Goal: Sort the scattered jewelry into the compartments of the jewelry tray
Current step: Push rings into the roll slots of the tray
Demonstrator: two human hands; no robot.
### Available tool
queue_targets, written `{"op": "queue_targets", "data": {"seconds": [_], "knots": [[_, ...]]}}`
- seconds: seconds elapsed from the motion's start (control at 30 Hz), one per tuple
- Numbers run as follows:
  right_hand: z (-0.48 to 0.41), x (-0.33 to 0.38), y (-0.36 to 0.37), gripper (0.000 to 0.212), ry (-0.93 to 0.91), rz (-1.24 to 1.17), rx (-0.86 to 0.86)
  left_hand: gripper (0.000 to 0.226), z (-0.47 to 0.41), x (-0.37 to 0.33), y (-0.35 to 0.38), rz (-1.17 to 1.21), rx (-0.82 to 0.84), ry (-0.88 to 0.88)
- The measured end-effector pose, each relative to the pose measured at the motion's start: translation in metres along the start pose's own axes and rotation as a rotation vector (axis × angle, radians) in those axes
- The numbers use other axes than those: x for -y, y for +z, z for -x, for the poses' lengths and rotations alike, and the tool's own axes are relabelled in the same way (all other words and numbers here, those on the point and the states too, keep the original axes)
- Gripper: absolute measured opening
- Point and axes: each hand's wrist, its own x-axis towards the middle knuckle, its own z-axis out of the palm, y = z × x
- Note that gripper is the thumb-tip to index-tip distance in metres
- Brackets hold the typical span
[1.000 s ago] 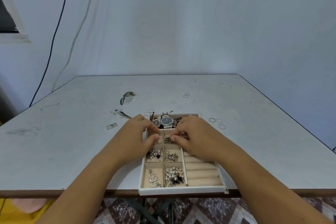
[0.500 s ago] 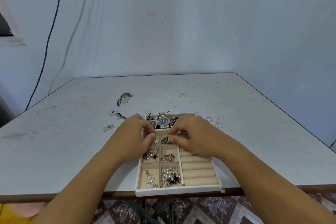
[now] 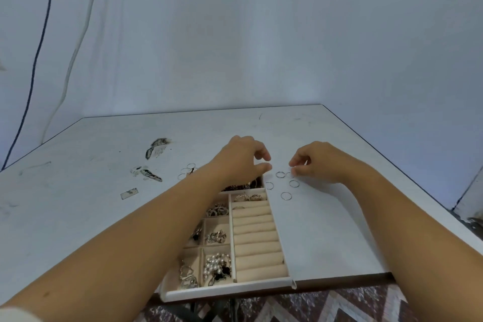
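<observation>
Jewelry tray [image 3: 227,293] at near counter [image 3: 326,230] edge, near rim sticking out past that edge. Right half of tray: beige ring rolls [image 3: 257,240], a few rings [image 3: 248,197] slotted at far end. Left half: small square compartments, pearl piece [image 3: 217,264] with black bits in nearest right one, silver heart-shaped piece [image 3: 187,276] just left of it, small silver clusters [image 3: 216,236] farther up. Far compartment mostly hidden under left forearm.

Left hand [image 3: 240,162] over far end of tray, fingers bent, thumb and forefinger tips apart, nothing visible between them. Right hand [image 3: 316,162] just right of it, low over counter, fingers curled, thumb tip touching or just beside a thin silver ring [image 3: 289,174]; cannot tell whether pinched or only touched.

Loose thin rings [image 3: 294,184] scattered on counter just right of tray's far corner, between the two hands. More thin rings [image 3: 191,166] near tray's far left corner.

Chipped dark patches [image 3: 156,146] on counter far left. Dark cable [image 3: 34,60] down wall at left. Patterned floor [image 3: 339,306] below counter edge.
</observation>
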Motion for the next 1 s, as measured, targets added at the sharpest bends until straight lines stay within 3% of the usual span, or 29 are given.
{"op": "queue_targets", "data": {"seconds": [0.17,0.3,0.6,1.0], "knots": [[-0.006,-0.003,0.016,0.028,0.054,-0.114,-0.038,0.021,-0.032,-0.002,0.013,0.051,0.132,-0.037],[-0.009,-0.005,0.016,0.02,0.069,-0.125,-0.036,0.033,-0.043,0.001,0.017,0.108,0.263,-0.079],[-0.014,0.001,0.018,0.027,0.122,0.004,0.092,0.019,-0.054,-0.003,0.022,0.108,0.389,-0.079],[-0.008,-0.007,0.023,0.012,0.008,-0.118,0.014,0.008,-0.03,-0.004,-0.004,0.184,0.143,-0.083]]}}
